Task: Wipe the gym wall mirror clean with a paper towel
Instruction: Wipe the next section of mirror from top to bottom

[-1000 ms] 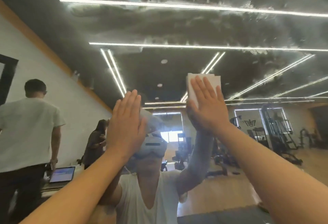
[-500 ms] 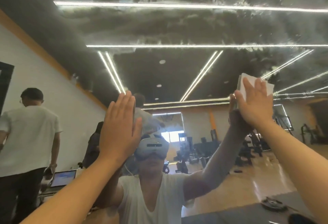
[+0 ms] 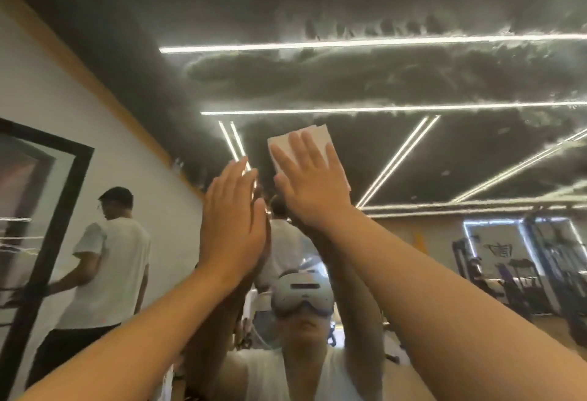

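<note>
White folded paper towel (image 3: 320, 132) lies flat on the mirror (image 3: 476, 152) under my right hand (image 3: 311, 187), high up, above my own reflected head. My fingers are straight and spread over it, pressing rather than gripping. My left hand (image 3: 233, 229) is flat and bare just beside it, holding nothing and, as far as I can tell, braced on the glass.

To do this stroke well, I judge I need even pressure through the whole palm so the towel neither slips out nor bunches. The passes should overlap so no strip is skipped. The grey smeared haze (image 3: 381, 79) across the upper glass looks like the work left, and it lies above and to the right of the towel. That way is open, so I can sweep up and right as far as my reach allows. To the left my other hand crowds the towel. I cannot make out any edge of the mirror. A bystander (image 3: 111, 267) shows only in reflection, at the left.
</note>
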